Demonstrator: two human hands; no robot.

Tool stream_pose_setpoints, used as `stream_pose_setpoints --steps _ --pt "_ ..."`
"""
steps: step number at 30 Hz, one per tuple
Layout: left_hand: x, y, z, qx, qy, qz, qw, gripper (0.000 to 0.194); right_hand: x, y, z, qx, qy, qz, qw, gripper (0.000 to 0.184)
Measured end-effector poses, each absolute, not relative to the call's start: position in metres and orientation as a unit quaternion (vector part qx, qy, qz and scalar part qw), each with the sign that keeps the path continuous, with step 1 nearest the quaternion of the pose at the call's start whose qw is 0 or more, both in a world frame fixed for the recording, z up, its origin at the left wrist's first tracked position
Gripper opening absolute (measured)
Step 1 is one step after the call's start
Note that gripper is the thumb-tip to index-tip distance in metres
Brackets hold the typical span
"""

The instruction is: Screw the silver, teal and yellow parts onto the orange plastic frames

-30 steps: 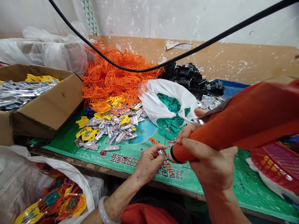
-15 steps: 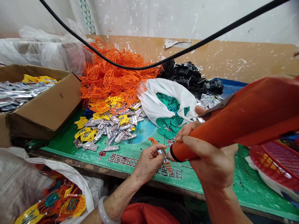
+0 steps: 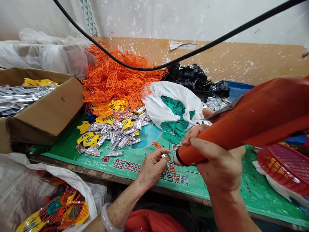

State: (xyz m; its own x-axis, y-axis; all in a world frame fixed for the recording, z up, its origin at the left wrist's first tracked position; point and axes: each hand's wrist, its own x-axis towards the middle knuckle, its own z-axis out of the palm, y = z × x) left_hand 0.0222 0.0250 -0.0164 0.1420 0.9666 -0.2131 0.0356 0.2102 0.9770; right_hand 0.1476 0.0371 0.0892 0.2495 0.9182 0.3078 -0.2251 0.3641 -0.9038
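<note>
My left hand [image 3: 154, 166] is closed in a pinch on a small orange plastic frame [image 3: 173, 173] with a silvery piece on it, held low over the green tabletop. My fingers hide part of it. My right hand [image 3: 220, 164] wraps round a thick orange electric screwdriver [image 3: 224, 133], which slants down to the left. Its narrow tip meets the frame beside my left fingertips. Just beyond my hands, green plastic pieces [image 3: 177, 106] spill out of a white bag [image 3: 154, 104].
Orange frames [image 3: 120, 77] are heaped at the back, near black parts [image 3: 190, 79]. Silver and yellow pieces [image 3: 113, 132] lie left of centre. A cardboard box [image 3: 50, 109] stands left, above a sack of assembled pieces [image 3: 58, 209]. A red basket [image 3: 282, 164] sits right; a black cable [image 3: 149, 68] hangs across.
The screwdriver's rear end has shifted slightly, and its tip has moved a little left, closer to the frame. Both hands keep their grip.
</note>
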Motion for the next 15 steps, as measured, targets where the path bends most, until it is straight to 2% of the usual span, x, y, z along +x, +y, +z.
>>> stream_pose_setpoints --steps 6,15 --pt "0.0216 0.0245 -0.0177 0.484 0.513 0.401 0.584 0.029 0.1454 0.0381 0.0893 -0.373 -0.431 0.418 0.707 0.031" --pt "0.0210 0.0248 -0.0176 0.472 0.510 0.408 0.592 0.029 0.1441 0.0400 0.0871 -0.389 -0.410 0.422 0.709 0.016"
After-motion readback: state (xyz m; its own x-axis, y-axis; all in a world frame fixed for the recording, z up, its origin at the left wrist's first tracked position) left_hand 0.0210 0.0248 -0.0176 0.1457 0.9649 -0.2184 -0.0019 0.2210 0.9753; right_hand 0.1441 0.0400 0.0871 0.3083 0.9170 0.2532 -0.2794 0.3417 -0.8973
